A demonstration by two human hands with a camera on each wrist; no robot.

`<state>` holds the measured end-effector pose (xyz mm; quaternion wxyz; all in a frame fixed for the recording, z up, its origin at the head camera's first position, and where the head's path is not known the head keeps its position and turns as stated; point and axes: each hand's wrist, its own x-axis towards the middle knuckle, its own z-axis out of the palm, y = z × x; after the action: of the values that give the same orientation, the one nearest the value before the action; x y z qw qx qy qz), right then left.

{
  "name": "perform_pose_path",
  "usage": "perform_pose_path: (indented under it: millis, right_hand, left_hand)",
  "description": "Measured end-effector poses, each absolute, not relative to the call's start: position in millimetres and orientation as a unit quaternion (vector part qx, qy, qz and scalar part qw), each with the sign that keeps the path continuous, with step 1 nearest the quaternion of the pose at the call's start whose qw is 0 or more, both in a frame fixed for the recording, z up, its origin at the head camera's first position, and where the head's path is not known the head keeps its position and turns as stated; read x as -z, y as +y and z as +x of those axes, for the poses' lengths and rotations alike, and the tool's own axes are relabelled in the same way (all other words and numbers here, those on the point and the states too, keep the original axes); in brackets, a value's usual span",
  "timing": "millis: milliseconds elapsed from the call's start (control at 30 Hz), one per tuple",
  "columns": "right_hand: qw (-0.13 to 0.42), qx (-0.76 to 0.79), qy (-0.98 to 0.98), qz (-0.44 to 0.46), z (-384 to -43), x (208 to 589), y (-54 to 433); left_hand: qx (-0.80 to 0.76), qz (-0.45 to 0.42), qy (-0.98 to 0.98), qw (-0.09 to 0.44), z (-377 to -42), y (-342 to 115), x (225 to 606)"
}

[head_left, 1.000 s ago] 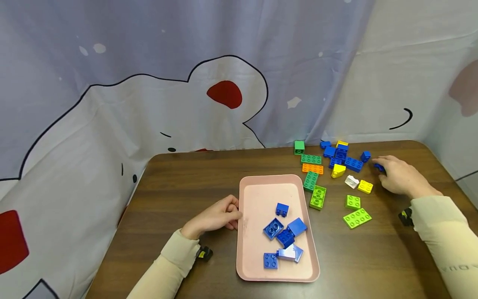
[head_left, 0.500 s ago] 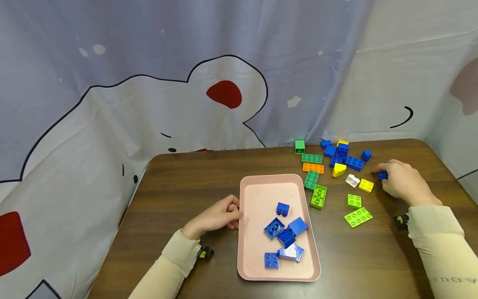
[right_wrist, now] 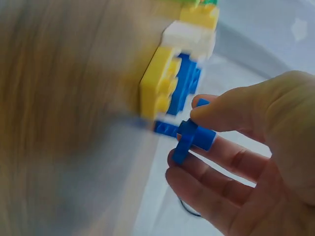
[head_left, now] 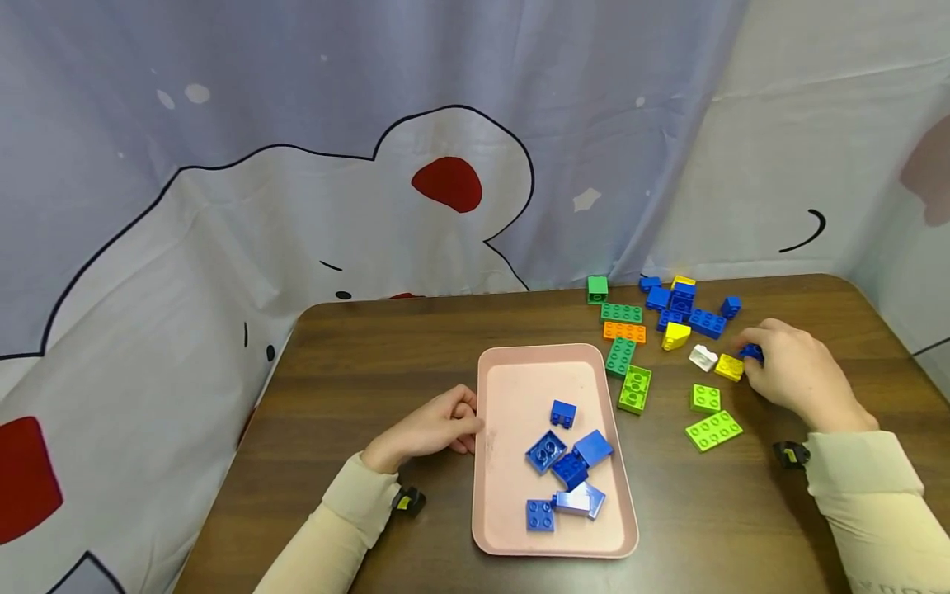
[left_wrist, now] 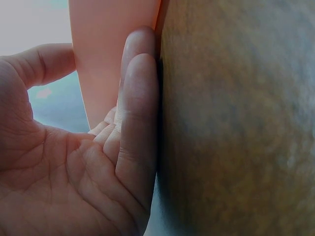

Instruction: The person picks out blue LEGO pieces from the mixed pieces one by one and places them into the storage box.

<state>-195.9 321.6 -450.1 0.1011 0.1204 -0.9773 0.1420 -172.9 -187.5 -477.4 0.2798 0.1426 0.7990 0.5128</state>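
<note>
My left hand [head_left: 434,425] holds the left side of a pink tray [head_left: 493,528]. In the left wrist view its thumb [left_wrist: 51,64] is at the tray's rim, and its other fingers lie low along the outer wall, close to the tabletop. Several blue bricks [head_left: 594,448] lie inside the tray. At the right, my right hand [head_left: 805,375] pinches a small blue toy brick [right_wrist: 189,135] between thumb and fingers, just above the table. Next to that brick is a yellow brick [head_left: 730,368], and a white brick [head_left: 703,357] lies left of the yellow one.
Beyond the tray's right side, green bricks [head_left: 620,356] and an orange brick [head_left: 624,332] lie on the brown table [head_left: 356,363]. More blue bricks [head_left: 707,322] cluster near the back edge. Lime bricks [head_left: 714,431] lie nearer. A printed curtain [head_left: 334,231] hangs behind.
My right hand has picked up the blue brick and drawn it a little nearer, towards the yellow brick. The left hand and tray stay in place.
</note>
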Motion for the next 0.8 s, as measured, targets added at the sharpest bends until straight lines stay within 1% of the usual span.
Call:
perform_pose_path:
  millis: [200, 500, 600, 800]
  right_hand:
    - [0.138, -0.133, -0.969, 0.154, -185.6, 439.6, 290.8]
    - [0.18, -0.153, -0.942, 0.24, -165.2, 421.9, 235.9]
    - [0.184, -0.165, -0.932, 0.265, -157.6, 419.6, 219.0]
    - [0.172, -0.177, -0.913, 0.325, -140.8, 417.5, 193.5]
  left_hand:
    - [-0.511, 0.143, 0.8, 0.28, -172.2, -186.8, 476.7]
    - [-0.512, 0.139, 0.799, 0.285, -172.5, -186.3, 476.4]
    - [-0.51, 0.137, 0.8, 0.285, -172.3, -187.1, 476.1]
    - [-0.506, 0.14, 0.803, 0.282, -172.4, -187.9, 474.3]
